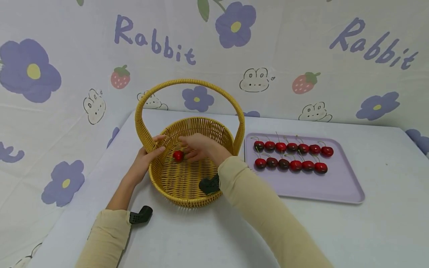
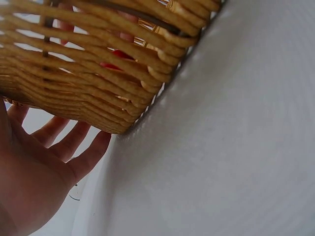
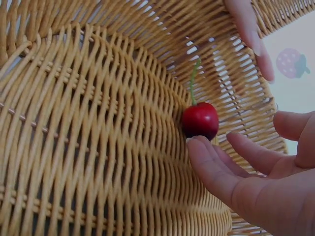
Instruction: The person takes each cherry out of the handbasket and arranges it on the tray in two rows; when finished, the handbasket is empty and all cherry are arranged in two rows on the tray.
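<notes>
A yellow woven basket (image 1: 187,204) with a tall arched handle stands on the table. At its left side, by the handle's base, my left hand (image 1: 142,162) grips the wall, with the thumb over the rim and fingers against the outside weave. A single red cherry (image 1: 178,156) with a green stem (image 3: 192,83) lies inside, near the left wall. Reaching into the basket, my right hand (image 1: 200,146) is just right of this cherry. In the right wrist view its fingers are loosely extended, one fingertip at the cherry's lower edge; whether they touch I cannot tell.
To the right of the basket lies a lilac tray (image 1: 318,188) holding two rows of cherries (image 1: 295,165), several in each, stems mostly pointing up. A patterned cloth (image 1: 214,67) hangs behind the white table (image 1: 187,238).
</notes>
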Motion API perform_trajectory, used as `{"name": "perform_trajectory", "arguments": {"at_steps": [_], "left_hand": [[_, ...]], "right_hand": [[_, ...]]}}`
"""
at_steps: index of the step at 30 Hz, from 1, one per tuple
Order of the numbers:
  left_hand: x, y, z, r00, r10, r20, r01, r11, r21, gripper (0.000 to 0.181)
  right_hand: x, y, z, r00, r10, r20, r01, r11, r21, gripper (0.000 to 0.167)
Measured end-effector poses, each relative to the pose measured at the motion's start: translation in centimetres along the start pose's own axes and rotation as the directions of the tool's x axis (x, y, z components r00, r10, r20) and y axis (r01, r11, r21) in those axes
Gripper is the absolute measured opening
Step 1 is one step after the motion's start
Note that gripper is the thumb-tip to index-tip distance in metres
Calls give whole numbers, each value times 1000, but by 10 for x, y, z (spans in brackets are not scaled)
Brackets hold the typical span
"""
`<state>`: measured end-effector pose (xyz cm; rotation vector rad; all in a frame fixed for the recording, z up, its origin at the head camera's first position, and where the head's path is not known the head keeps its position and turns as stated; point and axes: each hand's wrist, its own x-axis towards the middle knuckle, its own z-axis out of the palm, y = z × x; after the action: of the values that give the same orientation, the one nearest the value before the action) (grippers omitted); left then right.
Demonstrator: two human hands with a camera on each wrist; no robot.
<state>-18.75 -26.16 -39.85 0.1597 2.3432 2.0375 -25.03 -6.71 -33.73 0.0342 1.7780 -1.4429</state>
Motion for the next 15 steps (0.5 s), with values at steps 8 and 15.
{"name": "perform_trajectory", "arguments": {"at_steps": [8,15], "left_hand": [[1,0,0,1000,6,-2,-7,1000,-4,51],[1,-1,0,1000,8,-4,-8,1000,-2,52]], "right_hand": [[3,2,12,1000,-4,24,3,999,42,47],[6,3,18,1000,20,2,-20,997,75,33]]}}
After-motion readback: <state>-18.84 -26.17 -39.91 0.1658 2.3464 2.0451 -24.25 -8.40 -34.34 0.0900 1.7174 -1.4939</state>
